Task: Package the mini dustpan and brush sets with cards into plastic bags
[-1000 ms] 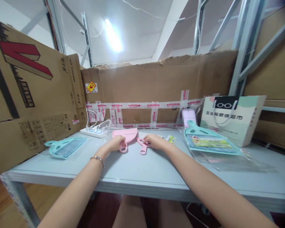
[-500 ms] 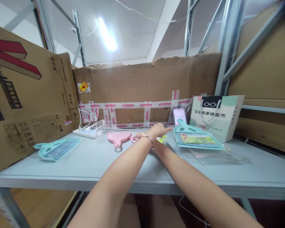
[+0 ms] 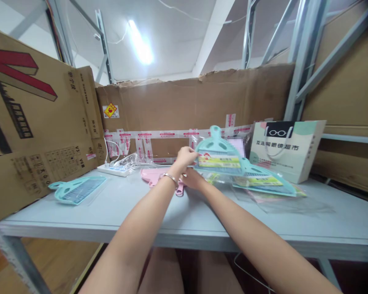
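Note:
My left hand [image 3: 185, 157] is closed on the left edge of a teal dustpan set in a clear bag [image 3: 218, 153] and holds it up above the table. My right hand [image 3: 194, 179] lies lower, beside the pink brush handle [image 3: 179, 189]; its fingers are mostly hidden behind my left wrist. A pink dustpan [image 3: 151, 175] lies on the grey table [image 3: 141, 212] just left of my hands. To the right, more bagged teal dustpan sets [image 3: 263, 181] lie in a pile.
An unpacked teal dustpan [image 3: 78, 190] lies at the table's left. A white power strip [image 3: 112, 168] and crumpled clear plastic sit at the back left. A paper gift bag [image 3: 286, 149] stands at the back right. Cardboard walls surround the table on the left and back.
My left hand let go of the pink dustpan, crossed to the right pile and lifted a bagged teal set. My right hand stayed by the pink brush.

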Demonstrator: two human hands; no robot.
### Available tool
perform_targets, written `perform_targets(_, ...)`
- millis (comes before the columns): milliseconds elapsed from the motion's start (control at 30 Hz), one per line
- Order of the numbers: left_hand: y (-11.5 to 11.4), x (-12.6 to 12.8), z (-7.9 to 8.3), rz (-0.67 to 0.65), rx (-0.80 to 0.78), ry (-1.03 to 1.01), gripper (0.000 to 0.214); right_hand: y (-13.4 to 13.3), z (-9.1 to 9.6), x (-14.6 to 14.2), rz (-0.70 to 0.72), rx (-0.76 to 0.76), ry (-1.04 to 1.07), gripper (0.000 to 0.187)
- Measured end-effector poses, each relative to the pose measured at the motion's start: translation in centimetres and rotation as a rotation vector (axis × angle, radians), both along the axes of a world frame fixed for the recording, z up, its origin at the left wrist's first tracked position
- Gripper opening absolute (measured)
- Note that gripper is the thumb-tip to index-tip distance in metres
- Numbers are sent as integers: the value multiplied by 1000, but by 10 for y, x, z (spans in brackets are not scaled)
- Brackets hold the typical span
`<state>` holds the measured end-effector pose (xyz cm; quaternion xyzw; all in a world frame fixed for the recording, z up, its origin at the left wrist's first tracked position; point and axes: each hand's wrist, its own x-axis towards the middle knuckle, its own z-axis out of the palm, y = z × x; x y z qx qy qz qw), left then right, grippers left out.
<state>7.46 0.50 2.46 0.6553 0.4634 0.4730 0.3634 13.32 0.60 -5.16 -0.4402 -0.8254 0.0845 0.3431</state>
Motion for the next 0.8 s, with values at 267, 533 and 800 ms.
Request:
perform_targets(267, 11, -106, -15, 323, 75, -521, 18, -8, 0, -6, 67, -274, 431, 18)
perform_targets(533, -7, -95, -34, 290, 10, -549, 18, -13, 23, -12, -104, -264, 1279, 10)
perform_targets(800, -17, -88, -38, 51, -37, -338, 29, -13, 25, -4, -4, -476, 1587, 15)
